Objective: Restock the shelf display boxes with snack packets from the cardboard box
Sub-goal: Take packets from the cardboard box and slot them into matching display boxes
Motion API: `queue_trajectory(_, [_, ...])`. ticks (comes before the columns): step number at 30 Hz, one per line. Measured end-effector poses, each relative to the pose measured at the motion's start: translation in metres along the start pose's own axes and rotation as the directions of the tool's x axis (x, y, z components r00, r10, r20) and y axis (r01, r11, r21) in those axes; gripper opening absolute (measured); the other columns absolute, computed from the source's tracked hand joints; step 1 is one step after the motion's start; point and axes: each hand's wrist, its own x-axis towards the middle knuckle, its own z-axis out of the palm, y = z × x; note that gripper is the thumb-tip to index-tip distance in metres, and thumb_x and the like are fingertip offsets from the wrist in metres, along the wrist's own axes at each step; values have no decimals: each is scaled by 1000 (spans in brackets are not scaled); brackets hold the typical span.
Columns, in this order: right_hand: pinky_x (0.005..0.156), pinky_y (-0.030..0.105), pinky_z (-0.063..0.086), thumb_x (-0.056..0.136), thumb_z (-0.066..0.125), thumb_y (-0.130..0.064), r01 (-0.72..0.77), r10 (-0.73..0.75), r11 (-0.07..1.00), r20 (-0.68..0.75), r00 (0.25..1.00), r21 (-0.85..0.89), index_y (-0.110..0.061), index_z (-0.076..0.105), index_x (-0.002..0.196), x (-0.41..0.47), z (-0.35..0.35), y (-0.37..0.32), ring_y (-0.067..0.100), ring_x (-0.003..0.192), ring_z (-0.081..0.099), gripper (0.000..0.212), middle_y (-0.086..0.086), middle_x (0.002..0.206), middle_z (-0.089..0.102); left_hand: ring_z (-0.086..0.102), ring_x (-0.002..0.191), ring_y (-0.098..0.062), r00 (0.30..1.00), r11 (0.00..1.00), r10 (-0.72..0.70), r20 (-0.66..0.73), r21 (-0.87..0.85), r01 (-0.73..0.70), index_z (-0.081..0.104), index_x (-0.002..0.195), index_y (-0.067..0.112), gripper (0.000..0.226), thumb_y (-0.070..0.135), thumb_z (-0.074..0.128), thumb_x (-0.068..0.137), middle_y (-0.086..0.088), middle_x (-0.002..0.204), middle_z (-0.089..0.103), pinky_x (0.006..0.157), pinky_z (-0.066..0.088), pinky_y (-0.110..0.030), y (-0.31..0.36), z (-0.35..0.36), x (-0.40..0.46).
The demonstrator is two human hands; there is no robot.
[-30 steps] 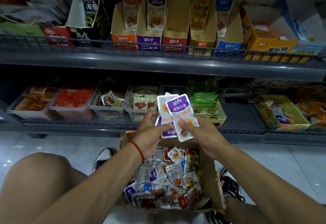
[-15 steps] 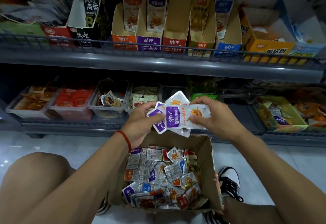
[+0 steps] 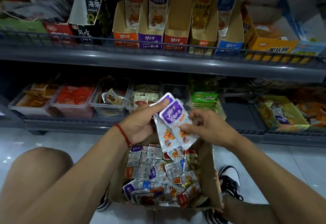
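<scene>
A small stack of purple-topped snack packets [image 3: 173, 117] is held over the cardboard box [image 3: 214, 176]. My left hand [image 3: 141, 123] grips the stack from the left, thumb on the top edge. My right hand [image 3: 206, 126] pinches the front packet's lower right side. The box on the floor between my knees holds several mixed packets [image 3: 164, 174]. On the upper shelf stand the display boxes: orange [image 3: 124, 36], purple [image 3: 150, 38], red [image 3: 176, 40], gold [image 3: 202, 41] and blue [image 3: 229, 44]. The red one looks empty; the others show a packet or two.
A wire rail [image 3: 105, 37] runs along the upper shelf's front edge. The lower shelf holds clear bins [image 3: 109, 105] of other snacks and a green carton [image 3: 204, 97]. My bare left knee [image 3: 42, 162] and a black-and-white shoe [image 3: 229, 181] flank the box on the tiled floor.
The packets have turned from a sideways fan to an upright, squared-up stack, and both hands have dropped slightly toward the box.
</scene>
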Motion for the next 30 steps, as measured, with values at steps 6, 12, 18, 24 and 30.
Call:
queue_trajectory(6, [77,37,61,93,68,-37,-90,59,928,96,994,360,-9,75,102,-4,14,-9,22,87,76,31,1,94,79,66,116,-39,990,989,141,-29,-37,-142,59,131,-4,37,5,61,95,-24,125,67,99,53,-53,-10,6,2])
queue_trajectory(12, [67,34,57,94,65,-42,-68,27,969,173,985,236,-7,77,95,-4,8,-9,27,74,72,37,9,88,78,64,117,-42,992,991,125,-7,-44,-125,57,132,-2,38,6,63,95,-25,126,66,98,52,-59,-14,7,2])
queue_trajectory(18, [64,35,53,90,69,-45,-91,72,962,84,994,256,-11,78,91,-4,-8,-2,28,75,70,35,4,89,78,65,117,-40,987,988,153,-39,-27,-154,59,128,0,40,-13,61,89,-22,124,68,100,50,-61,-13,3,4])
queue_trajectory(24, [61,32,54,89,64,-57,-20,18,999,58,998,39,-18,76,87,-3,-9,-5,14,62,68,41,-7,77,76,66,116,-40,994,994,107,1,14,-107,58,129,2,46,-17,58,87,-20,123,70,97,52,-60,-15,8,0])
queue_trajectory(30, [69,45,59,87,44,-78,72,-54,953,71,996,-293,-17,71,82,-3,-1,-8,18,68,69,67,1,76,72,72,103,-29,990,996,94,103,-10,-93,66,116,9,38,-15,60,87,-16,113,74,85,61,-40,-20,22,-6])
